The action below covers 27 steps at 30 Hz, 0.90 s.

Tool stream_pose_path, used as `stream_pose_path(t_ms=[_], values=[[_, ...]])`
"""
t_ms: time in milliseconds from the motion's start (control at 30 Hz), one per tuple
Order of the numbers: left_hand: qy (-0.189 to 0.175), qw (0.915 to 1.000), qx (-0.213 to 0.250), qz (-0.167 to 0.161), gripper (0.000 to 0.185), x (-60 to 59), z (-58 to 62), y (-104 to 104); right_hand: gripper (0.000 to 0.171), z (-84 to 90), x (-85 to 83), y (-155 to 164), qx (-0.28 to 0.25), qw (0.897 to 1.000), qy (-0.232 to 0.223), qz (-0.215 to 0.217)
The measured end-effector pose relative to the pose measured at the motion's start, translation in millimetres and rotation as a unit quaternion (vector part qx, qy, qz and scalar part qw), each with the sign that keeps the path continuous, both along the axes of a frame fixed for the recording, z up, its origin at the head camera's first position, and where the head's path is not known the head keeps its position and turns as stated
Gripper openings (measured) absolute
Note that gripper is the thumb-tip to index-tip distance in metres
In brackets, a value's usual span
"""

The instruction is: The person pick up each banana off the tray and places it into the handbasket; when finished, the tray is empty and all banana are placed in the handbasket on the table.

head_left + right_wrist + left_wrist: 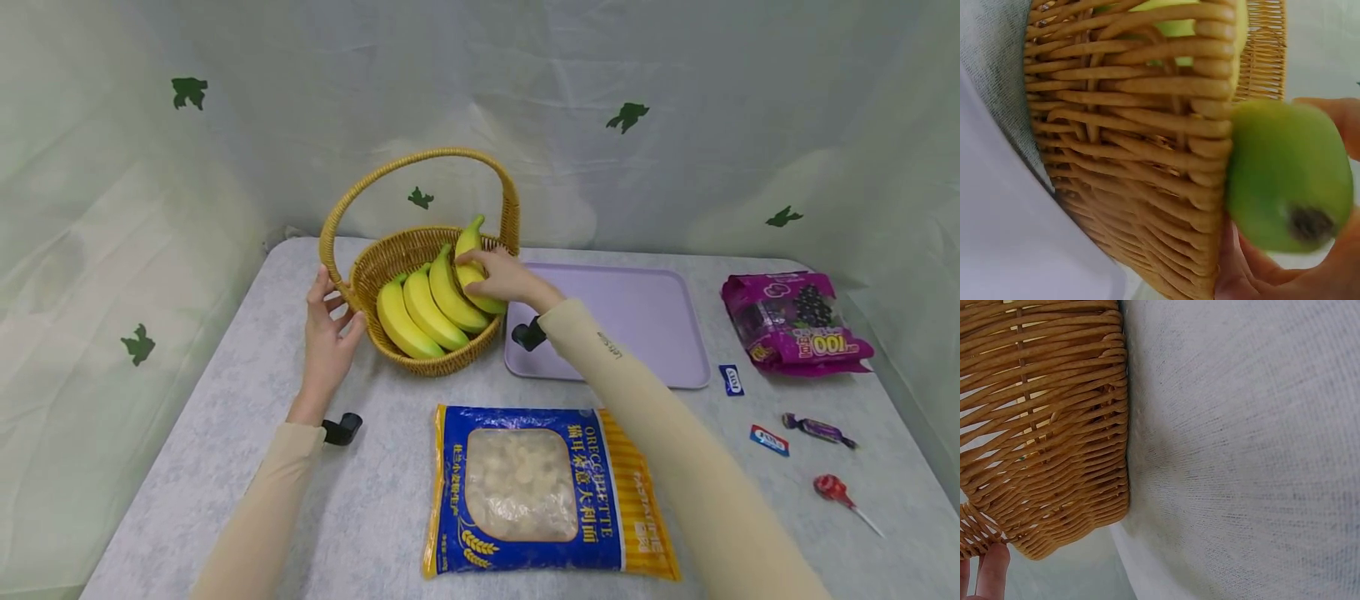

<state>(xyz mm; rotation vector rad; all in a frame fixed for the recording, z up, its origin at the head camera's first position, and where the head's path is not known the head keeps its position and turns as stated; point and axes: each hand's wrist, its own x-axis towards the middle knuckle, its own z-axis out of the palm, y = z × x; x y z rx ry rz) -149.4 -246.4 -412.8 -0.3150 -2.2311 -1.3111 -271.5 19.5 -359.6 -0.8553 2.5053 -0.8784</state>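
Note:
A wicker basket (427, 362) with a tall handle stands at the back middle of the grey table and holds a bunch of yellow-green bananas (427, 308). My right hand (498, 279) reaches in from the right and grips the rightmost banana near its end. In the right wrist view the banana's green tip (1285, 175) sits between my fingers (1272, 275), just beside the basket's wall (1129, 156). My left hand (330, 321) rests with straight fingers against the basket's left side. A fingertip (991, 575) shows by the woven wall (1041, 425) in the left wrist view.
A lilac tray (637, 317) lies right of the basket. A blue bag of pasta (540, 492) lies in front. At the far right are a purple grape sweet bag (795, 321), two small packets (731, 379), a wrapped sweet (817, 429) and a red lollipop (832, 490). White cloth hangs behind.

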Motion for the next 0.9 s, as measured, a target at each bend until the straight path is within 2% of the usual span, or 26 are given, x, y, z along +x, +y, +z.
stream_pose_path(t_ms=[100, 600, 733, 900], values=[[0.008, 1.0000, -0.001, -0.002, 0.078, 0.2, 0.4, 1, 0.051, -1.6, 0.9, -3, 0.021, 1.000, 0.003, -0.010], [0.015, 0.9998, 0.000, -0.011, 0.076, -3.2, -0.7, 2, 0.056, -7.1, 2.0, -2, 0.020, 0.999, 0.030, -0.008], [0.018, 0.9996, 0.011, -0.019, 0.076, -3.6, -0.6, 2, 0.053, -7.5, 4.2, 4, -0.021, 0.999, 0.024, -0.005], [0.002, 0.9997, 0.018, -0.017, 0.075, 0.4, 7.1, 5, 0.048, -7.1, 12.1, 23, -0.121, 0.992, -0.006, -0.026]])
